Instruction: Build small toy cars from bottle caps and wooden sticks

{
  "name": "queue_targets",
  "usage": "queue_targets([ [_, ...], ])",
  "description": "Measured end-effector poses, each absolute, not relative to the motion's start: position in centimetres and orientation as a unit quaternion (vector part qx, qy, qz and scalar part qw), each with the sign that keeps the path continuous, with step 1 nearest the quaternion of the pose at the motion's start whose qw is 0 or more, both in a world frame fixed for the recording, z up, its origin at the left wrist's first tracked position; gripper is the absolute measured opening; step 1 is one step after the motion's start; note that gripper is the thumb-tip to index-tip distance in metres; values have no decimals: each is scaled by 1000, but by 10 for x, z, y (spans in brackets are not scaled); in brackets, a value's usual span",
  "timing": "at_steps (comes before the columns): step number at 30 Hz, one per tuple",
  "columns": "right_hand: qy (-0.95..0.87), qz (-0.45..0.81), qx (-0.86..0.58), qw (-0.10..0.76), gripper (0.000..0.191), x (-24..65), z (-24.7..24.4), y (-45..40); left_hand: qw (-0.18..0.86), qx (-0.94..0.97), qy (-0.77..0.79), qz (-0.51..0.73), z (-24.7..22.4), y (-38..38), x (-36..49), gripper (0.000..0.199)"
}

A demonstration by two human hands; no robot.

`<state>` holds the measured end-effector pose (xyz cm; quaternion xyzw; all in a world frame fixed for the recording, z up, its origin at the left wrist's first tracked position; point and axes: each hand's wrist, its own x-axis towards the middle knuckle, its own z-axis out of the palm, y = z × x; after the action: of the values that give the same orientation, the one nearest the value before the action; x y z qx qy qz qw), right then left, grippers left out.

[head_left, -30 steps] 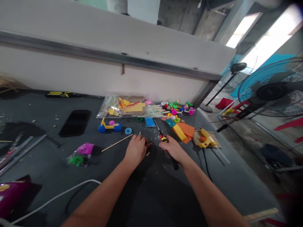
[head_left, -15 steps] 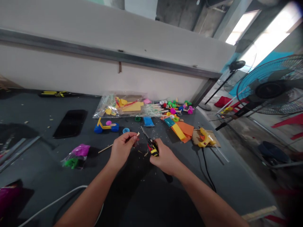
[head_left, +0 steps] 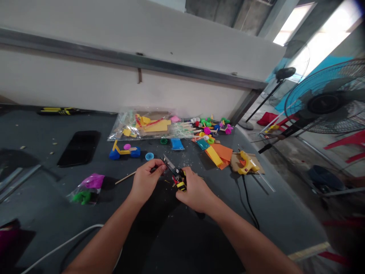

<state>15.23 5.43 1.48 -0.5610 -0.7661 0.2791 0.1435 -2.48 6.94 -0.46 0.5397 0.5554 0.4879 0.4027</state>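
Note:
My left hand [head_left: 146, 180] pinches a thin wooden stick [head_left: 125, 177], whose long end sticks out to the left behind the fingers. In my right hand [head_left: 195, 188] is a pair of pliers [head_left: 177, 175] with black, yellow and red handles. Their jaws reach up and left to the fingertips of my left hand, at the short end of the stick. Whether the jaws touch the stick I cannot tell. Just beyond the left hand lie a small blue cap [head_left: 149, 156] and a blue-and-yellow toy piece [head_left: 124, 152] with a pink knob.
Behind lie a clear bag of yellow parts [head_left: 155, 125], a blue packet [head_left: 177, 144] and colourful small pieces [head_left: 211, 127]. Orange sheets [head_left: 224, 152] and a yellow glue gun [head_left: 247, 163] are to the right. Leftward are a black phone [head_left: 80, 148] and a bag of coloured clay [head_left: 92, 182].
The pliers have moved left, bringing their jaws up to my left fingertips. The stick's pale end, visible before, is now mostly hidden. The view has shifted slightly.

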Motion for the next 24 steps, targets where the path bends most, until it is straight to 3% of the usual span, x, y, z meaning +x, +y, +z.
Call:
queue_targets([
  [24, -776, 264, -559, 122, 42, 152, 19, 51, 366, 563, 567, 478, -3, 69, -25, 13],
])
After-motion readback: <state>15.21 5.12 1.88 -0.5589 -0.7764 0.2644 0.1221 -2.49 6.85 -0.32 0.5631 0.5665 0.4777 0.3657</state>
